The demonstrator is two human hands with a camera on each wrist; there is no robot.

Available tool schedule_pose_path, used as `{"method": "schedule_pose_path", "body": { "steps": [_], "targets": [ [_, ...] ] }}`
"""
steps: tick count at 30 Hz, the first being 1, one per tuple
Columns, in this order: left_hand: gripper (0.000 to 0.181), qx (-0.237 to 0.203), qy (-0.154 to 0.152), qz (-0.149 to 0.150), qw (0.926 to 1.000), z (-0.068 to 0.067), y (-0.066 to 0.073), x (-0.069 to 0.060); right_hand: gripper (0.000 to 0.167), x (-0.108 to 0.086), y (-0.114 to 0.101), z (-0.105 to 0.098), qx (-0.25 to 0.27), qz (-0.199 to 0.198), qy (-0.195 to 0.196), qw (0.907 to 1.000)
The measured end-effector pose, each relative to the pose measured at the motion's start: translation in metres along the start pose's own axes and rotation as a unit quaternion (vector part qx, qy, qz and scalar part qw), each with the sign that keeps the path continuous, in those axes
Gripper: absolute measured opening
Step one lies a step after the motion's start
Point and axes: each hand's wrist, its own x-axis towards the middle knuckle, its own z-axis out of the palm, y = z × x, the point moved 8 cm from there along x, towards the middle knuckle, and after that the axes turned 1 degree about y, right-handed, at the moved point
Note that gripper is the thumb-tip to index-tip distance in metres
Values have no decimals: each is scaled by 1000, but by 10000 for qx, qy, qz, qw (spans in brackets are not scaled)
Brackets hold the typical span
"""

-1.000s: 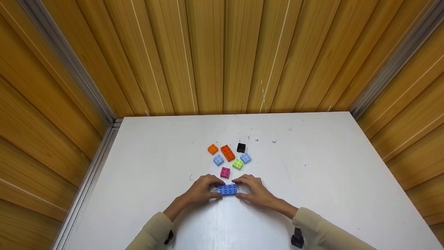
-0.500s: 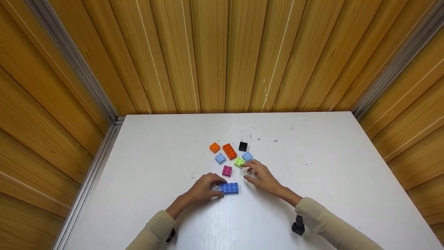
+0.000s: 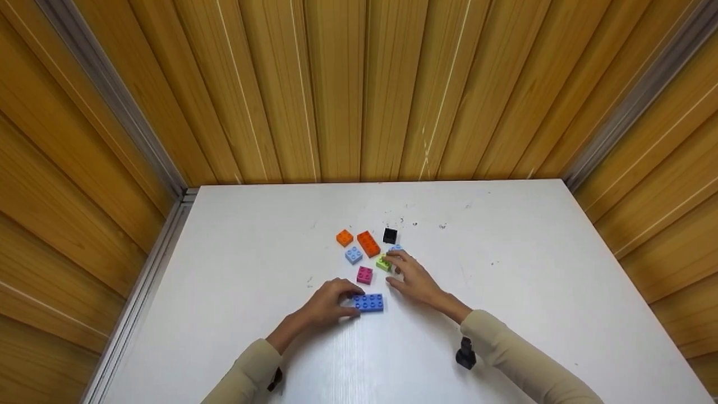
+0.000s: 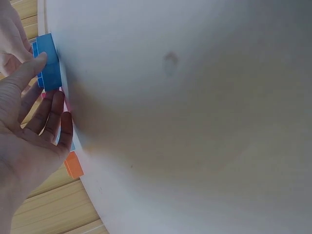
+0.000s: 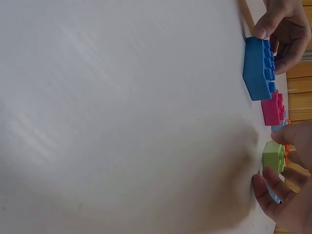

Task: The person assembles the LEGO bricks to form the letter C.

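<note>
The left hand [image 3: 328, 303] grips the left end of a long blue brick [image 3: 371, 302] between thumb and fingers; the left wrist view shows its thumb on the side of the blue brick [image 4: 50, 68]. Right of it, the right hand [image 3: 416, 281] reaches over a lime green brick [image 3: 383, 262], fingers at its right side. In the right wrist view the thumb and fingers stand apart around the green brick [image 5: 272, 157]; whether they touch it I cannot tell. A pink brick [image 3: 364, 275] lies just beyond the blue one.
Behind the hands on the white table [image 3: 252, 235] lie an orange brick [image 3: 344, 238], a long red-orange brick [image 3: 368, 244], a black brick [image 3: 390, 235] and a light blue brick [image 3: 353, 255]. Another light blue brick [image 3: 396, 247] is partly hidden by the right hand.
The right hand has let go of the blue brick's right end and moved away from the body to the green brick. The left hand has stayed on the blue brick.
</note>
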Motion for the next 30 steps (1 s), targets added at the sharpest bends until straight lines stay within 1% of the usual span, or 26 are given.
{"method": "schedule_pose_path", "body": {
  "steps": [4,6,10,12,15,18,22,27,30],
  "targets": [
    [40,-76,9,-41,10000,2,0,-1,36,-2,3,0,123,146,60,9998],
    [40,-89,13,-26,10000,1,-1,-2,30,-3,3,-1,224,158,124,9995],
    [39,-50,47,20,10000,-1,-1,-2,21,-1,5,-2,391,212,100,9990],
    [39,-27,58,44,10000,-2,0,-2,19,-1,6,-1,453,267,69,9986],
    [39,37,77,170,9998,-1,2,-1,20,0,7,-1,434,257,68,9987],
    [38,61,96,199,9997,-1,2,-1,23,1,5,0,390,198,84,9990],
    [38,24,82,117,9999,0,1,0,25,1,6,2,314,152,102,9993],
    [39,-9,64,127,9999,1,2,0,25,-1,8,2,273,212,56,9994],
    [38,1,102,126,9999,0,2,-1,30,-2,8,3,328,225,-36,9992]
  ]
}}
